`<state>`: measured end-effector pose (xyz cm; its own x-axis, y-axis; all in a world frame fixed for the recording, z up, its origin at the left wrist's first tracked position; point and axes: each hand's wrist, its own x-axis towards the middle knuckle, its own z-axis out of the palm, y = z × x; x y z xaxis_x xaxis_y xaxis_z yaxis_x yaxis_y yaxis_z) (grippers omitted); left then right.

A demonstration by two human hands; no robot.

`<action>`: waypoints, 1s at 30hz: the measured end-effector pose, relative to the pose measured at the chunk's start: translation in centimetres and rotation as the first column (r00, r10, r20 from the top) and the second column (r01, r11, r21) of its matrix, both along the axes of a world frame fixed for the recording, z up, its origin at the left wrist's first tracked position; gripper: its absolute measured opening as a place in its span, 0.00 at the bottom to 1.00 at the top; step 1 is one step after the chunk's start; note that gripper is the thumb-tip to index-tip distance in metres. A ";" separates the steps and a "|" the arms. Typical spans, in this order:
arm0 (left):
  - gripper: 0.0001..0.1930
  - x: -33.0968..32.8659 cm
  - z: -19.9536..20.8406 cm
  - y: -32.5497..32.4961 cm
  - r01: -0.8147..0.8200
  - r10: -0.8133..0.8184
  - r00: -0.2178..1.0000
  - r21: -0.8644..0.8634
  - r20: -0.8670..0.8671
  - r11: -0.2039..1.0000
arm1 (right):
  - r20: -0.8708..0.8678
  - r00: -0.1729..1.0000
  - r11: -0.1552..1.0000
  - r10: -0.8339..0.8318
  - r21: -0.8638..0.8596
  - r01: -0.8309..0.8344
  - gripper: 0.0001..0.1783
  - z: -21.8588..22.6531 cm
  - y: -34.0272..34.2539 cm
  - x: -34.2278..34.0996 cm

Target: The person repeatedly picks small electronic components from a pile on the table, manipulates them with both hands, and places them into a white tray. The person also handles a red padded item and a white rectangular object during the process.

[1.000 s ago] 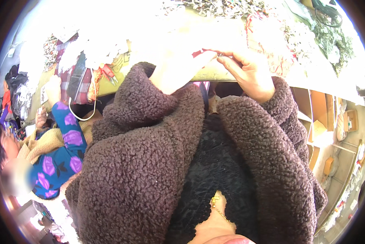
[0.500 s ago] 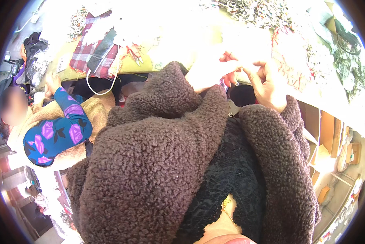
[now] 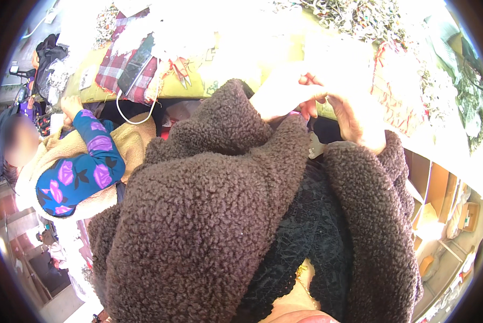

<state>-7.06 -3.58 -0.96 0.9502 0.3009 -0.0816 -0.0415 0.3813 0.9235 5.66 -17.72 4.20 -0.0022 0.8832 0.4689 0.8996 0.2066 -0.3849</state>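
Observation:
My left hand [image 3: 287,98] and my right hand [image 3: 360,119] meet at the near edge of the bright table. Their fingertips are pinched together, and whatever lies between them is too small and washed out to make out. Both wrists come out of brown fleecy sleeves. Yellow-green cloth [image 3: 236,75] covers the tabletop beside my left hand. To the left on it are red-handled scissors [image 3: 182,72] and a plaid cloth [image 3: 108,72] with a dark flat object [image 3: 136,67] on top. A white cord [image 3: 124,114] loops down over the edge.
A pile of small greyish pieces [image 3: 354,20] lies at the back, with reddish netting [image 3: 395,89] at the right. Another person in a blue flowered sleeve [image 3: 99,144] sits close on my left. Open wooden shelving [image 3: 438,185] stands below the table at the right.
Both hands have shifted slightly to the right in the picture, as has most of the scene. My right fingers are turned more towards the left hand, and the fingertips stay together.

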 end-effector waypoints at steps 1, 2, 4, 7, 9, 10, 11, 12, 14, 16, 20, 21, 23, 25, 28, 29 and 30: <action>0.08 0.0 -0.2 0.1 0.003 -0.002 1.000 -0.036 0.021 0.999 | -0.109 0.992 0.998 0.056 -0.037 -0.060 0.11 -0.1 -0.1 0.0; 0.08 0.0 -0.4 0.1 0.002 0.000 0.999 -0.068 0.033 0.998 | -0.156 0.984 0.993 0.085 -0.063 -0.096 0.12 -0.5 -0.1 -0.1; 0.09 -0.1 -0.4 0.1 -0.004 0.009 0.999 -0.109 0.046 0.994 | -0.074 0.995 0.995 -0.063 -0.086 0.056 0.14 -1.4 -0.2 -0.4; 0.09 -0.2 0.4 -0.2 -0.038 0.039 0.999 -0.104 0.016 0.994 | -0.041 0.978 0.964 -0.206 -0.181 0.196 0.14 -2.9 -0.3 -0.3; 0.09 -0.6 1.3 0.0 -0.076 0.075 0.997 -0.047 -0.035 0.996 | -0.053 0.968 0.956 -0.246 -0.176 0.234 0.13 -3.5 -0.5 0.0; 0.08 -1.0 1.8 0.5 -0.218 0.240 0.968 0.223 -0.076 0.950 | -0.050 0.966 0.961 -0.256 -0.126 0.248 0.12 -3.5 -0.7 0.2; 0.08 -1.6 2.0 1.3 -0.322 0.403 0.912 0.479 -0.073 0.816 | 0.017 0.970 0.969 -0.244 -0.023 0.245 0.11 -3.5 -0.8 0.3; 0.08 -2.4 2.2 2.4 -0.382 0.546 0.838 0.698 -0.015 0.606 | -0.167 0.937 0.949 -0.309 -0.126 0.290 0.11 -3.4 -0.8 0.5; 0.12 -3.7 1.7 4.8 -0.317 0.670 0.700 0.948 0.246 -0.017 | -0.368 0.852 0.927 -0.372 -0.203 0.317 0.10 -3.0 -0.9 0.6; 0.12 -4.5 0.4 6.8 -0.095 0.764 0.625 0.986 0.163 -0.133 | -0.631 0.673 0.920 -0.386 -0.315 0.232 0.09 -2.4 -0.9 0.4; 0.12 -5.3 -1.5 9.8 -0.047 0.781 0.612 0.992 0.121 -0.117 | -0.851 0.373 0.929 -0.369 -0.354 0.111 0.07 -1.4 -1.2 -0.4; 0.11 -5.4 -1.7 10.1 -0.035 0.775 0.625 0.995 0.096 -0.096 | -0.859 0.362 0.931 -0.362 -0.348 0.107 0.07 -1.2 -1.4 -0.5; 0.11 -5.9 -1.7 10.7 0.003 0.755 0.655 0.999 0.032 -0.045 | -0.874 0.285 0.919 -0.394 -0.372 0.128 0.06 -1.1 -1.8 -0.6; 0.09 -6.6 -1.7 10.8 -0.040 0.732 0.681 0.999 0.003 0.034 | -0.888 0.255 0.923 -0.384 -0.374 0.088 0.07 -1.0 -2.1 -0.1; 0.07 -7.3 -2.4 10.8 -0.303 0.694 0.701 0.810 -0.168 0.502 | -0.914 0.242 0.944 -0.327 -0.325 0.046 0.10 -1.5 -2.1 0.7; 0.06 -7.2 -2.4 10.9 -0.405 0.655 0.718 0.626 -0.233 0.667 | -0.899 0.235 0.929 -0.370 -0.363 0.077 0.11 -1.6 -2.1 1.0; 0.08 -7.4 -2.6 11.2 -0.453 0.582 0.792 0.460 -0.186 0.764 | -0.935 0.220 0.960 -0.277 -0.281 0.013 0.11 -2.1 -1.8 1.1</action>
